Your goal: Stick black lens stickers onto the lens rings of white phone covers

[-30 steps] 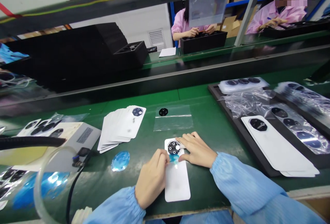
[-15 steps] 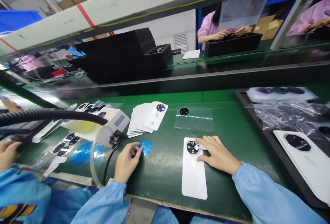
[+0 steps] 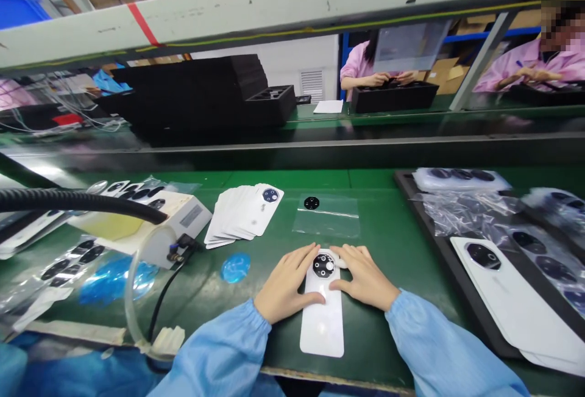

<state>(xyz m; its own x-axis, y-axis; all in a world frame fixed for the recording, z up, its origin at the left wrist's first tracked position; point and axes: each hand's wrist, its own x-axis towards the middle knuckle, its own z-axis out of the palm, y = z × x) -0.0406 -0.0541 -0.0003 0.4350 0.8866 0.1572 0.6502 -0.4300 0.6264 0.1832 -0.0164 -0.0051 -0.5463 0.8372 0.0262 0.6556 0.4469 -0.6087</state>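
Note:
A white phone back cover (image 3: 322,327) lies flat on the green bench, with a round black camera piece (image 3: 323,266) at its top end. My left hand (image 3: 290,281) is on its left side, fingers along the top edge and thumb on the cover's face. On the opposite side, my right hand (image 3: 368,278) holds the right edge near the camera piece. A round blue film disc (image 3: 235,268) lies left of my left hand. Behind the cover, a clear bag (image 3: 326,223) carries a round black camera piece (image 3: 311,203). A fanned stack of white covers (image 3: 240,217) lies back left.
A white machine (image 3: 176,226) with a black corrugated hose (image 3: 82,202) stands at the left. On the right, a black tray (image 3: 429,250) bears bagged black parts and white covers (image 3: 507,299). Across a dark rail, co-workers in pink work at black boxes (image 3: 395,97).
My left hand has let go of the blue film disc, leaving it on the bench, and has moved right onto the cover. My right hand stays at the cover's right edge. The view has shifted.

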